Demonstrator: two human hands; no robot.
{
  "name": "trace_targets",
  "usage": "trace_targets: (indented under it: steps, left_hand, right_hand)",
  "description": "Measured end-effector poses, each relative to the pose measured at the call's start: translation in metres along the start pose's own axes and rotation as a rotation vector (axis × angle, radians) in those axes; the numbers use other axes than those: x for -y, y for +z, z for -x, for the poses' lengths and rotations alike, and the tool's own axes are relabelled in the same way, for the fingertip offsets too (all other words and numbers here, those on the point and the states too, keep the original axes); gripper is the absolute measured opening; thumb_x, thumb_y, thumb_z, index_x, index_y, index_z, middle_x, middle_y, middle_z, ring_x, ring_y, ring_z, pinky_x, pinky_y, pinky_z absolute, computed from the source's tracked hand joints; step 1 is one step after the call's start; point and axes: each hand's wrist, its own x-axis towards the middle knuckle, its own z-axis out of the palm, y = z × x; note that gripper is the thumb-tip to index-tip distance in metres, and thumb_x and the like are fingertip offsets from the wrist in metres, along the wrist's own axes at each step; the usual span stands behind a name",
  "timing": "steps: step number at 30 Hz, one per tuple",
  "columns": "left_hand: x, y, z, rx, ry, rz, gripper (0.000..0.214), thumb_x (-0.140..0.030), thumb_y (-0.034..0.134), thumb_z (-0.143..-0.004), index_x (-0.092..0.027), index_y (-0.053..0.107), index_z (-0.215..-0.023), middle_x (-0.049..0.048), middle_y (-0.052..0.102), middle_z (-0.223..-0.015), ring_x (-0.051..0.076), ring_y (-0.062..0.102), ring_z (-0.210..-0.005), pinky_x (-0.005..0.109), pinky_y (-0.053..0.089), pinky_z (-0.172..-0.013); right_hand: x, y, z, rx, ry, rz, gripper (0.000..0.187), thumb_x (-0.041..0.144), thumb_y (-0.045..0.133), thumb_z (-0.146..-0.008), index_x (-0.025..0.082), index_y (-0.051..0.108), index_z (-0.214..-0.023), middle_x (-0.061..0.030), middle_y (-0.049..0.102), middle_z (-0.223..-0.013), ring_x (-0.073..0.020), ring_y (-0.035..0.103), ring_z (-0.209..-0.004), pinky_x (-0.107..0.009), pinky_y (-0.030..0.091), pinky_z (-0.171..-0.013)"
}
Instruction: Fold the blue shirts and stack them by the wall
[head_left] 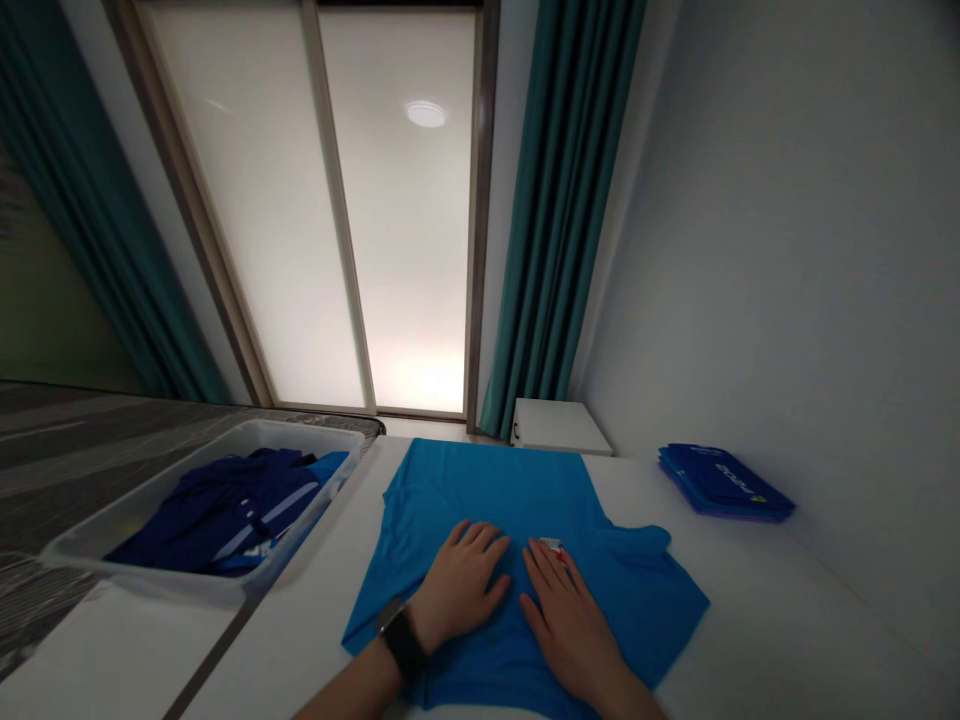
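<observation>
A bright blue T-shirt lies spread on the white table, its sleeves out to both sides. Flat on the middle of the shirt rests my left hand, fingers stretched out, with a dark watch on the wrist. Beside it, my right hand also lies flat on the fabric, fingers extended. Its fingertips partly cover a small red and white print on the shirt. Neither hand grips the cloth.
To the left stands a translucent plastic bin with crumpled dark blue clothes inside. A stack of folded blue garments sits at the right by the wall. Beyond the white table is a small white cabinet.
</observation>
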Motion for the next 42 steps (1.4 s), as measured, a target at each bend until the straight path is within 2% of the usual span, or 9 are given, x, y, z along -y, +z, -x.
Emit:
trace_targets:
  steps: [3, 7, 14, 19, 25, 33, 42]
  left_hand:
    - [0.003, 0.000, -0.015, -0.021, -0.025, -0.036, 0.043, -0.032, 0.052, -0.093, -0.024, 0.051, -0.135, 0.0079, 0.055, -0.138, 0.028, 0.047, -0.130, 0.052, 0.030, -0.114]
    - [0.010, 0.000, -0.023, 0.002, -0.052, -0.061, 0.047, -0.033, 0.052, -0.093, -0.022, 0.048, -0.138, 0.0097, 0.051, -0.143, 0.029, 0.045, -0.132, 0.051, 0.031, -0.113]
    - [0.022, 0.015, -0.017, 0.032, -0.101, -0.065, 0.045, -0.036, 0.047, -0.096, -0.023, 0.049, -0.138, 0.0103, 0.050, -0.145, 0.029, 0.044, -0.134, 0.053, 0.030, -0.113]
    - [0.026, 0.026, -0.013, 0.003, -0.093, -0.056, 0.043, -0.038, 0.044, -0.098, -0.024, 0.050, -0.138, 0.0105, 0.049, -0.145, 0.030, 0.043, -0.135, 0.054, 0.031, -0.113]
    - [0.028, 0.028, -0.011, -0.007, -0.087, -0.033, 0.043, -0.038, 0.043, -0.099, -0.025, 0.049, -0.139, 0.0099, 0.048, -0.146, 0.029, 0.042, -0.136, 0.054, 0.030, -0.114]
    - [0.029, 0.028, -0.010, -0.005, -0.073, -0.055, 0.044, -0.037, 0.043, -0.098, -0.024, 0.048, -0.140, 0.0097, 0.048, -0.147, 0.029, 0.042, -0.136, 0.053, 0.031, -0.113]
    - [0.031, 0.029, -0.009, -0.015, -0.066, -0.046, 0.044, -0.038, 0.042, -0.099, -0.025, 0.048, -0.141, 0.0091, 0.047, -0.147, 0.029, 0.042, -0.136, 0.053, 0.031, -0.114]
  right_hand:
    - [-0.002, -0.004, 0.000, 0.008, 0.011, -0.036, 0.067, 0.056, 0.018, -0.101, 0.015, 0.028, -0.153, -0.0043, 0.020, -0.159, -0.0230, 0.018, -0.148, -0.044, 0.012, -0.122]
    - [-0.014, -0.018, -0.009, -0.013, 0.030, -0.022, 0.066, 0.054, 0.014, -0.101, 0.017, 0.027, -0.153, -0.0032, 0.021, -0.160, -0.0206, 0.018, -0.148, -0.042, 0.012, -0.122]
    - [-0.059, -0.038, -0.058, 0.013, 0.223, 0.156, 0.064, 0.044, 0.020, -0.100, 0.009, 0.023, -0.154, -0.0086, 0.018, -0.161, -0.0231, 0.013, -0.149, -0.045, 0.007, -0.121]
    - [-0.081, -0.033, -0.077, 0.022, 0.270, 0.179, 0.064, 0.049, 0.022, -0.100, 0.016, 0.024, -0.154, -0.0084, 0.018, -0.161, -0.0242, 0.013, -0.149, -0.048, 0.010, -0.119]
    - [-0.097, -0.022, -0.075, 0.007, 0.324, 0.139, 0.067, 0.054, 0.019, -0.099, 0.018, 0.016, -0.156, -0.0064, 0.017, -0.162, -0.0225, 0.012, -0.149, -0.049, 0.009, -0.118]
    - [-0.105, -0.018, -0.071, -0.017, 0.349, 0.143, 0.059, 0.045, 0.017, -0.101, 0.021, 0.023, -0.155, -0.0044, 0.020, -0.162, -0.0203, 0.014, -0.149, -0.049, 0.009, -0.118]
    - [-0.116, -0.012, -0.067, -0.054, 0.385, 0.180, 0.057, 0.035, 0.019, -0.100, 0.016, 0.029, -0.153, -0.0077, 0.023, -0.160, -0.0220, 0.019, -0.147, -0.047, 0.015, -0.118]
